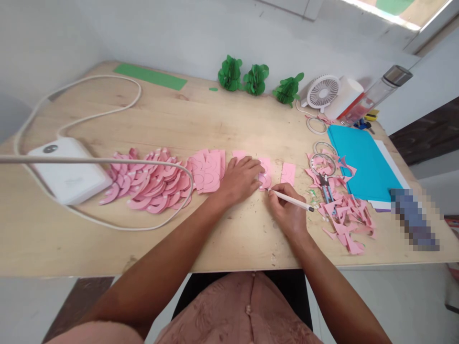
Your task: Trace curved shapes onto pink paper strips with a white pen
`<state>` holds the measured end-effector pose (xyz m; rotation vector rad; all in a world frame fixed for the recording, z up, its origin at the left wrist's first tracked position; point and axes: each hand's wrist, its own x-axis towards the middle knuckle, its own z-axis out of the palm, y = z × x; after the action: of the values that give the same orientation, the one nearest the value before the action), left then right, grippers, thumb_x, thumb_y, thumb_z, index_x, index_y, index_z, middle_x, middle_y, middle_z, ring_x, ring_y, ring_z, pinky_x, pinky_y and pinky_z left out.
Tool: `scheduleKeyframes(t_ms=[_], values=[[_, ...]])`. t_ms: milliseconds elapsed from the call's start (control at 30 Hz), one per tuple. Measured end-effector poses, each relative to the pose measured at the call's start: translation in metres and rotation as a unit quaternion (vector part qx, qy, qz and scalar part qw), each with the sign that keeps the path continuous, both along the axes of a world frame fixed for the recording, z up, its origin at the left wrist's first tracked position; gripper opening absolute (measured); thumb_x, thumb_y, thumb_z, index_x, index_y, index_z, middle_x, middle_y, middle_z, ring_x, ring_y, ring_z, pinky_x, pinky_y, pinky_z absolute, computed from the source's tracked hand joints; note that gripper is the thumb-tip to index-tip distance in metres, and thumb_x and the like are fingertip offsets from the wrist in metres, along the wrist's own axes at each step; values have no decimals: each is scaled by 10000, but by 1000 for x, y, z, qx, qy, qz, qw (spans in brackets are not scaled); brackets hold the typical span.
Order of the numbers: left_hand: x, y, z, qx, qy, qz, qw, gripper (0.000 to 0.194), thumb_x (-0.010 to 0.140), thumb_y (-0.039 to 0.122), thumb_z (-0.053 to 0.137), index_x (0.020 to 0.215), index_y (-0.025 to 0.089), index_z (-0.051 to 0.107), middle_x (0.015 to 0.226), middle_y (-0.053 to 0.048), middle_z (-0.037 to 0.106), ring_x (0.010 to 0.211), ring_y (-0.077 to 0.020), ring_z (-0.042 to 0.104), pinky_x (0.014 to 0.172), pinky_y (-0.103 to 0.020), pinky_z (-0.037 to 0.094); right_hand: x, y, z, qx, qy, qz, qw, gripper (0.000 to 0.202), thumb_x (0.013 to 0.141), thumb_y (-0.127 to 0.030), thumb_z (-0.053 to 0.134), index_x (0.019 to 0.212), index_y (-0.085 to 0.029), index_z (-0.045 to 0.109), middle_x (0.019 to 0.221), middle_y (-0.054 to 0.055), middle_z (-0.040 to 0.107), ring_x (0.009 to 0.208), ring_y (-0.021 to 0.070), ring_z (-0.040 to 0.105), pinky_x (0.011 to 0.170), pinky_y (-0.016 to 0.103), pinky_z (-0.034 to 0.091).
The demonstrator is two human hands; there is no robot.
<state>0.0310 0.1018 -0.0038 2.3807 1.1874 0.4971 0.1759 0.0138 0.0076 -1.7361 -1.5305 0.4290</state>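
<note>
My right hand (289, 212) grips a white pen (294, 201), its tip at the lower edge of a small pink paper piece (264, 165) with curved outlines drawn on it. Flat on the table, my left hand (241, 179) has its fingers spread, fingertips at that piece's left edge. Part of another pink sheet (241, 154) shows behind the left hand; the rest is hidden. To the right lies a separate pink rectangle (288, 173). Left of my hands are a stack of marked pink papers (208, 169) and a heap of cut curved pink pieces (158, 181).
Pink scraps (349, 220) surround scissors (327, 188) and tape rolls (322, 164) at right, near blue sheets (369, 162). A white power bank (70, 172) with a looping cable is at left. Green paper shapes (256, 79), a fan (323, 91) and a bottle (376, 93) stand behind.
</note>
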Motion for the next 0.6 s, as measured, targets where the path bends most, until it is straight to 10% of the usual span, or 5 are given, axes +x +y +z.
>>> scheduleKeyframes(t_ms=[600], values=[[0, 0, 0, 9, 6, -1, 1000, 267, 833, 207, 512, 1080, 266, 594, 1330, -37, 564, 1298, -254, 411, 1092, -524, 233, -2, 0, -2, -1, 1, 14, 1000, 112, 817, -292, 541, 771, -213, 605, 633, -26, 629, 532, 115, 525, 526, 232, 388]])
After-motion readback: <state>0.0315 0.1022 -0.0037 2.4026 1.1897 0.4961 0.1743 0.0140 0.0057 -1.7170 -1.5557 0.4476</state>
